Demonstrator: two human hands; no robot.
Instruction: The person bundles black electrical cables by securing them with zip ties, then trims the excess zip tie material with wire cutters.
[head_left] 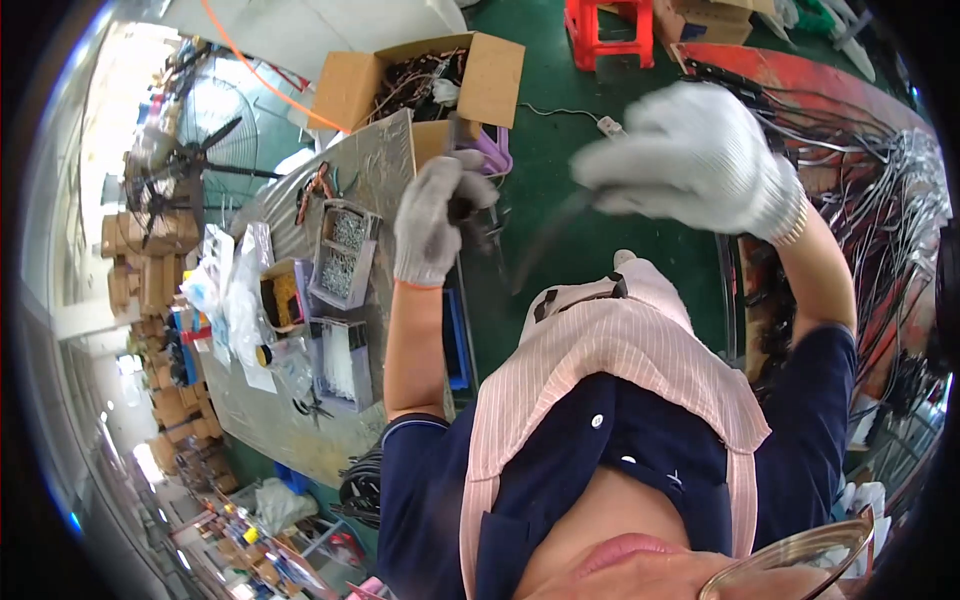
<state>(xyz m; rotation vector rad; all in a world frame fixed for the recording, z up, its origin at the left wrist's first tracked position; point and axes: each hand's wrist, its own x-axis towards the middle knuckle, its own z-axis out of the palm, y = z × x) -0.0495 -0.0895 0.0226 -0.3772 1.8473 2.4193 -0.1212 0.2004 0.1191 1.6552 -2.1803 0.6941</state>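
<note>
My left hand [440, 215], in a grey-white knitted glove, is closed round a dark length of cable beside the table's right edge. My right hand [690, 160], gloved the same way, is raised to the right and smeared by motion. From its closed fingertips the black cable [548, 240] hangs in a blurred curve over the green floor. It dips between my hands and seems to run back to the left one. The cable's ends are too blurred to make out.
On the film-covered table [240, 400] stand a bin of small metal screws [345, 250], a bin of white strips [340, 360] and pliers [318, 190]. An open carton [490, 80] holds dark cables. Many cables [880, 170] lie on the red surface at right. A red stool [610, 35] stands ahead.
</note>
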